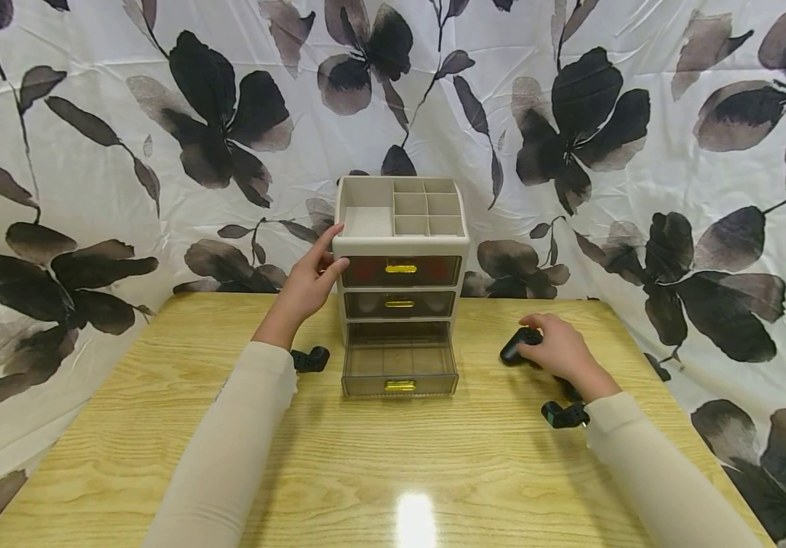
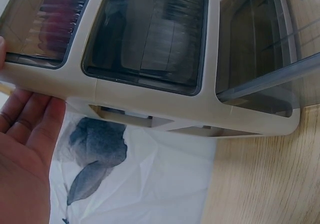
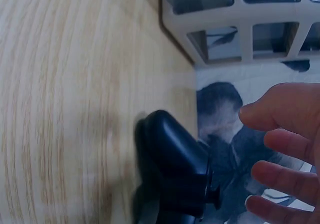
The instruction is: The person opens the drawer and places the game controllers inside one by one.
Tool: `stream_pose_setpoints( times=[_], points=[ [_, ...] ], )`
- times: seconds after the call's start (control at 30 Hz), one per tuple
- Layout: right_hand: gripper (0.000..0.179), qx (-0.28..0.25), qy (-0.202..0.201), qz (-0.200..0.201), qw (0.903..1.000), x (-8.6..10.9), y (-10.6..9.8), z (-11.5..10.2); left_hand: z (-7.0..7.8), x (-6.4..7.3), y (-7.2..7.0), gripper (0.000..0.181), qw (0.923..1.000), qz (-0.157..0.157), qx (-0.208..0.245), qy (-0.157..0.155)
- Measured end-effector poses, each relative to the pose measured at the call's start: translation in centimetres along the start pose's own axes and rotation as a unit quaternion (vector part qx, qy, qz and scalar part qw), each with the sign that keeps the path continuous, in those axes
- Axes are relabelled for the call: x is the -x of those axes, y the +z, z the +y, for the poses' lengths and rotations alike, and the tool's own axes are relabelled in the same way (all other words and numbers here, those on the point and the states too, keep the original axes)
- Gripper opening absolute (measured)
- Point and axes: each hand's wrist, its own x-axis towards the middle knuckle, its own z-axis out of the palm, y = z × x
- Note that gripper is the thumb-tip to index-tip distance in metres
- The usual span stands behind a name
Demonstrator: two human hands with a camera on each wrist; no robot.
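Note:
A cream desktop organizer (image 1: pixel 401 245) stands at the back of the table, its tinted bottom drawer (image 1: pixel 399 365) pulled out and its two upper drawers closed. My left hand (image 1: pixel 305 288) rests on the organizer's left front edge, thumb at the front and the other fingers fairly straight along the side wall. A black game controller (image 1: pixel 514 346) lies to the right of the organizer. Over it is my right hand (image 1: pixel 562 352); in the right wrist view the fingers are spread and loosely bent, apart from the controller (image 3: pixel 172 146).
The organizer's top has one large compartment (image 1: pixel 367 221) and several small ones. Reddish things (image 2: pixel 52 21) show through the top drawer's front. Black wrist devices (image 1: pixel 311 359) sit at both wrists. Floral cloth (image 1: pixel 393 91) hangs behind the wooden table (image 1: pixel 365 472).

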Motion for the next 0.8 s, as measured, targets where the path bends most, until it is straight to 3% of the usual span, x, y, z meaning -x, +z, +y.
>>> stream_pose_setpoints(
  times=[0.8],
  points=[
    [0.065,0.015,0.048,-0.066,0.9965,-0.6,0.6,2.3,0.1,0.1,0.0,0.057,1.0,0.003,-0.004,0.005]
  ],
)
